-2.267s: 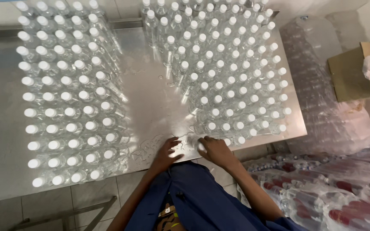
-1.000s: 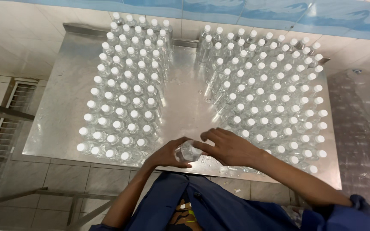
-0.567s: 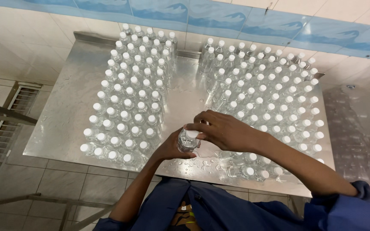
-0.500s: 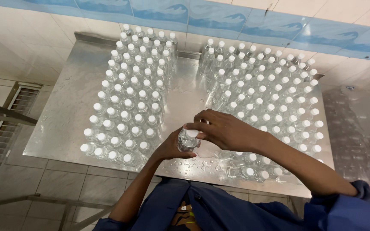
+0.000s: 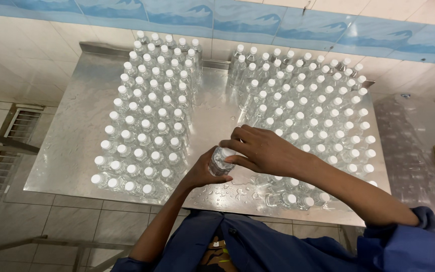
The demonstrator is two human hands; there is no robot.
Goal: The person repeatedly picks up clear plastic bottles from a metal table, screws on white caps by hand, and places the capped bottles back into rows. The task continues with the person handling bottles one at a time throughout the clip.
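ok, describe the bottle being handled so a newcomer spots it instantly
On the steel table, two blocks of white-capped bottles flank a bare wet lane. At its near end is the clear bottle, gripped by the left hand, right hand on its cap: the only one lifted.

Bright, even light fills the scene from overhead, with no dark corners. The steel worktop [image 5: 71, 136] shows a soft, hazy glare, strongest in the bare strip between the two blocks of bottles. White bottle caps [image 5: 142, 138] are close to overexposed and read as bright dots. Shadows are faint and short; a soft one lies under the right hand [image 5: 265, 151] on the wet metal, where water drops [image 5: 227, 189] glint. The centre is sharp. A wide lens bends the view: the wall tiles [image 5: 258, 17] and worktop edges curve and lean outward toward the frame's borders. The blue sleeve [image 5: 414, 244] at the bottom right is slightly soft.
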